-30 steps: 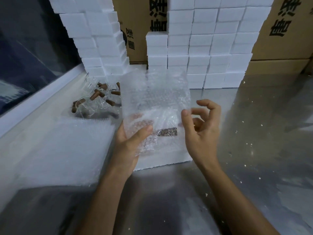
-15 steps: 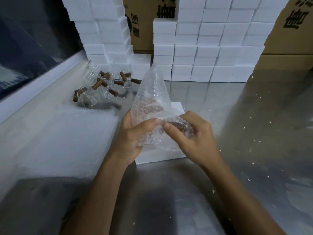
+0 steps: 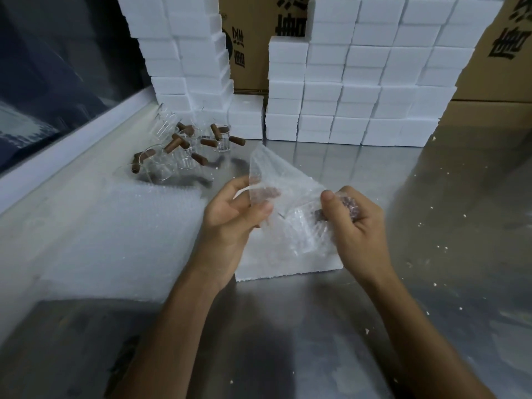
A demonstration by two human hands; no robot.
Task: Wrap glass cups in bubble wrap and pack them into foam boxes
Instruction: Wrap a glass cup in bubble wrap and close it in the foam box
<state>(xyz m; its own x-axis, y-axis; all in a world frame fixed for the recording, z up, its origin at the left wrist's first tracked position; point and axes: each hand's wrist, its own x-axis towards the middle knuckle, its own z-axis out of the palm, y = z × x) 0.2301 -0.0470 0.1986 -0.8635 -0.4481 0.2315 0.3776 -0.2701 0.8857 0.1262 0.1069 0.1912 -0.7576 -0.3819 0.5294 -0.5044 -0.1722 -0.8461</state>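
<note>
I judged one cup point(image 3: 305, 226) was only half wrapped, my left hand point(image 3: 230, 217) pinching the bubble wrap point(image 3: 276, 180) and my right hand point(image 3: 357, 223) clenched around the bundle above a foam box point(image 3: 288, 266), other cups point(image 3: 184, 151) waiting unwrapped.

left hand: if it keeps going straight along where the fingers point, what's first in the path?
The left hand points right, toward the right hand. It would likely push the bubble wrap sheet it already pinches into the wrapped glass cup held by the right hand. Depth is unclear.
</note>
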